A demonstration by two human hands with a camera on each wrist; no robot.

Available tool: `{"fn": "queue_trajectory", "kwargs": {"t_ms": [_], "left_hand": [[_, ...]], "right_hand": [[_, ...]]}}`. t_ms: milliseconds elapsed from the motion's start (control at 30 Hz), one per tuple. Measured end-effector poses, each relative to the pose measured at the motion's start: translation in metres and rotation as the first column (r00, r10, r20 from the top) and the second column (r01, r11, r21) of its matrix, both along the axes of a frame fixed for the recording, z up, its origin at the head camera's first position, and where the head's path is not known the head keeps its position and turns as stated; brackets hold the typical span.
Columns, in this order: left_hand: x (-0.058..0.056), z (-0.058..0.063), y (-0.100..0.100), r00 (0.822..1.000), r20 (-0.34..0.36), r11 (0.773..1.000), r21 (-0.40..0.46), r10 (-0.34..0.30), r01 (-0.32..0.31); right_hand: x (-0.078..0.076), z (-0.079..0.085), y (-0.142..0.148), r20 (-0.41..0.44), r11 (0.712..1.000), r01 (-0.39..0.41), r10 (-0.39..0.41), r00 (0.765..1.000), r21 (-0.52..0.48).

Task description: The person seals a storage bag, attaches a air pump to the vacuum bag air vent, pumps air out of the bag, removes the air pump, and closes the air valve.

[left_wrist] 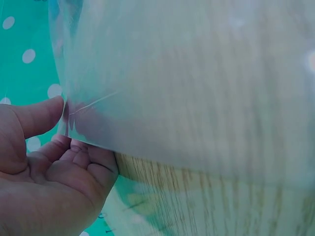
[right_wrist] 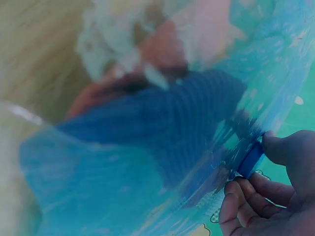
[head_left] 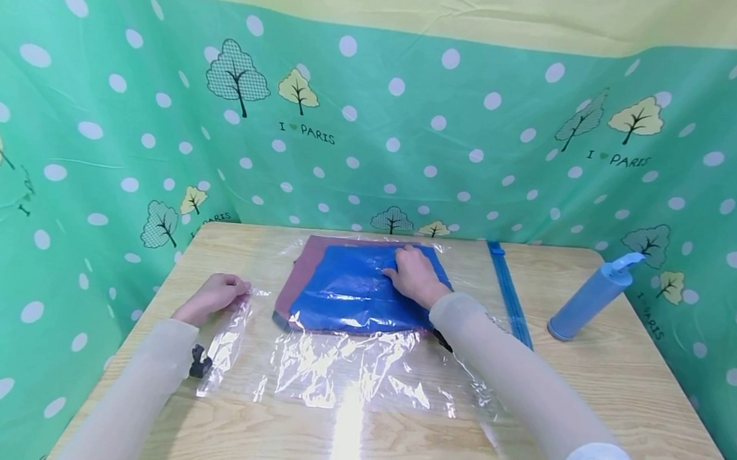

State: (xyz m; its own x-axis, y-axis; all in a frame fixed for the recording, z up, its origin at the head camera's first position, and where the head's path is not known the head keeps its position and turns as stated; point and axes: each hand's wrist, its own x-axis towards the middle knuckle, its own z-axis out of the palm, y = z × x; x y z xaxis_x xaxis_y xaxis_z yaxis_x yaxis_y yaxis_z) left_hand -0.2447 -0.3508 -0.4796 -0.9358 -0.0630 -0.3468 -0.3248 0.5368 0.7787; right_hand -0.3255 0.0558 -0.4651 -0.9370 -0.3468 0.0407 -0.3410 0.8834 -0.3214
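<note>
A clear plastic storage bag (head_left: 357, 373) lies flat across the table with folded blue clothing (head_left: 344, 286) and maroon clothing (head_left: 300, 275) inside. My left hand (head_left: 217, 296) pinches the bag's left edge between thumb and fingers; in the left wrist view the film (left_wrist: 162, 108) rises from that grip. Over the blue clothing, my right hand (head_left: 413, 273) pinches a small round blue cap (right_wrist: 252, 160) at the bag's surface, seen in the right wrist view. A blue zip strip (head_left: 509, 295) runs along the bag's right end, its slider (head_left: 497, 250) near the far edge.
A blue hand pump (head_left: 590, 298) with a handle on top stands at the right of the wooden table (head_left: 641, 396). Green dotted curtain cloth (head_left: 390, 123) hangs behind the table and at both sides. Glare covers part of the bag's near side.
</note>
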Motion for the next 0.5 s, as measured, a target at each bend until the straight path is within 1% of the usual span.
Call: {"fn": "queue_trajectory", "kwargs": {"t_ms": [167, 333, 500], "left_hand": [[0.0003, 0.0003, 0.0007, 1.0, -0.006, 1.0, 0.004, -0.001, 0.001], [0.0008, 0.0014, 0.0, 1.0, 0.001, 1.0, 0.005, -0.001, 0.001], [0.0, 0.0018, -0.0009, 1.0, 0.007, 1.0, -0.002, 0.003, -0.003]], "right_hand": [[-0.0014, 0.0011, 0.0011, -0.004, 0.999, -0.047, 0.047, 0.999, 0.014], [-0.0029, 0.0044, 0.0033, 0.017, 0.995, -0.097, 0.096, 0.995, 0.018], [-0.0039, 0.0047, 0.0065, 0.018, 0.995, -0.096, 0.095, 0.995, 0.021]]}}
